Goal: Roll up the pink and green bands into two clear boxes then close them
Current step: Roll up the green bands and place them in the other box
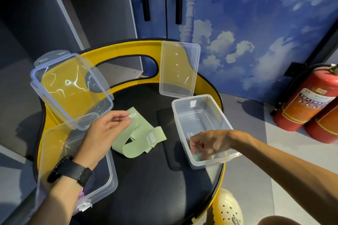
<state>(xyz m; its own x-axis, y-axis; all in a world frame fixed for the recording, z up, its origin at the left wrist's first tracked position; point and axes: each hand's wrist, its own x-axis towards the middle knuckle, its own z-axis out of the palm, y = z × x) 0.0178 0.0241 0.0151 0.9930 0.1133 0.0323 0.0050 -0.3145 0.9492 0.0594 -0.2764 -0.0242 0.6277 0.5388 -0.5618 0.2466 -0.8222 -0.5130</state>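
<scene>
Both boxes, left (102, 179) and right (215, 115), and their lids (73, 87) (178, 67) are clear, glossy plastic; the green bands (139, 137) look matt and smooth; the seat (155, 188) is black leather-like with a glossy yellow rim (117, 49)

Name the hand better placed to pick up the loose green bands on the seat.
Left. The left hand hovers open right beside the green bands, fingertips at one end. The right hand is down inside the clear box, busy with a rolled band.
</scene>
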